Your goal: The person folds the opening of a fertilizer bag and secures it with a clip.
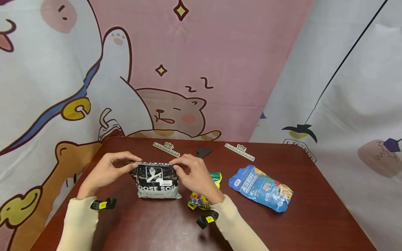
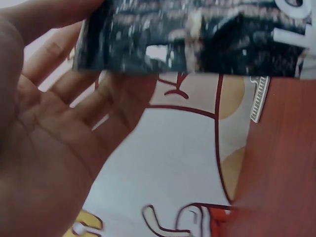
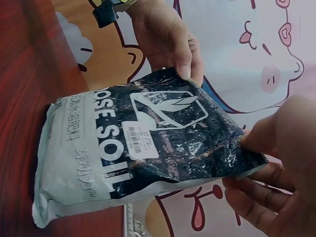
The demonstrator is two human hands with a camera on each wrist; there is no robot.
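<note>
A black and pale grey bag of loose soil (image 1: 158, 181) stands upright on the table, its printed front facing me. At the bag's top left corner my left hand (image 1: 108, 170) pinches the edge between thumb and fingers. My right hand (image 1: 196, 176) pinches the top right corner the same way. In the right wrist view the soil bag (image 3: 168, 138) shows a white barcode sticker, and both thumbs press on its front. The left wrist view catches only the upper part of the bag (image 2: 148, 39) above the left palm.
Behind my right forearm lies a yellow and green packet (image 1: 198, 200), partly hidden. A blue bag (image 1: 263, 188) lies to the right. Toward the back edge are two ruler-like clips (image 1: 166, 149) and a small dark clip-like piece (image 1: 204, 152). A printed cloth (image 1: 220, 69) hangs behind the table.
</note>
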